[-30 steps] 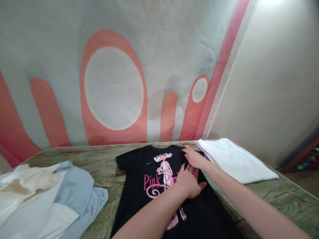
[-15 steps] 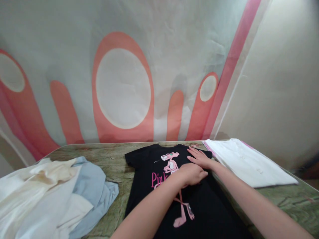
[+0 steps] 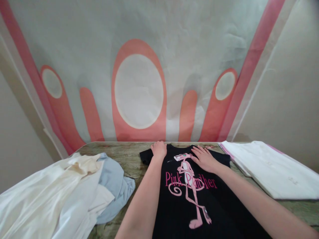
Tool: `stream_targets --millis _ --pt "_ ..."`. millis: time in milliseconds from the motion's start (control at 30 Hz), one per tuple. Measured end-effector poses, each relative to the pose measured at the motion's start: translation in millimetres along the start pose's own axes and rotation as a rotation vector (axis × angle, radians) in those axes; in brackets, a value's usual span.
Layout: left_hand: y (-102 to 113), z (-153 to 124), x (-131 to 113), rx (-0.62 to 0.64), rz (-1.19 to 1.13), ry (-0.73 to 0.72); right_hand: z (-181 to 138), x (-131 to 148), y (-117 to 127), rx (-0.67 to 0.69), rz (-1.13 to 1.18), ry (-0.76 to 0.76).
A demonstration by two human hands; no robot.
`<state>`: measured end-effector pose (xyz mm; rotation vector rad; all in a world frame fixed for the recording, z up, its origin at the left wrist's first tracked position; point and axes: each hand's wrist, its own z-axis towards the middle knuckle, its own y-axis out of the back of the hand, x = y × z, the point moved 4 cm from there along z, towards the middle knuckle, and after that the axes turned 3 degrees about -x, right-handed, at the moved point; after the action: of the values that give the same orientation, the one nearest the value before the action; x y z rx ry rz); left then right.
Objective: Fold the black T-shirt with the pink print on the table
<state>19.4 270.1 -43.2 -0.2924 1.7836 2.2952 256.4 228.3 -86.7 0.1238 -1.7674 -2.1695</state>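
A black T-shirt [image 3: 179,202] with a pink cartoon print and pink lettering lies flat on the table, collar toward the wall. My left hand [image 3: 159,149] rests at the shirt's left shoulder, fingers curled over the cloth at the far edge. My right hand [image 3: 204,158] lies flat on the upper chest, right of the print, fingers stretched out and slightly apart. Both forearms reach across the shirt from the near edge.
A loose heap of white, cream and light blue clothes [image 3: 62,192] lies at the left. A folded white garment [image 3: 271,169] sits at the right over something pink-edged. The wood-patterned table [image 3: 124,156] meets a wall with pink and white shapes.
My left hand has moved from the middle of the shirt up and left to its left shoulder. My right hand stayed near the upper chest. The view swung to the left.
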Motion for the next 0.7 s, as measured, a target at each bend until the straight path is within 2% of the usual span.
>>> stream_targets --millis 100,233,400,700 --pt "-9 -1 10 -0.044 0.028 0.049 13 28 -5 0.048 0.038 0.015" --pt "-16 3 15 -0.049 0.015 0.039 26 45 -16 0.076 0.049 -0.017" --pt "-18 9 17 -0.020 -0.015 -0.013 24 46 -26 0.058 0.040 -0.067" --pt "-18 13 26 -0.037 -0.053 -0.079 19 46 -28 0.012 0.019 -0.050"
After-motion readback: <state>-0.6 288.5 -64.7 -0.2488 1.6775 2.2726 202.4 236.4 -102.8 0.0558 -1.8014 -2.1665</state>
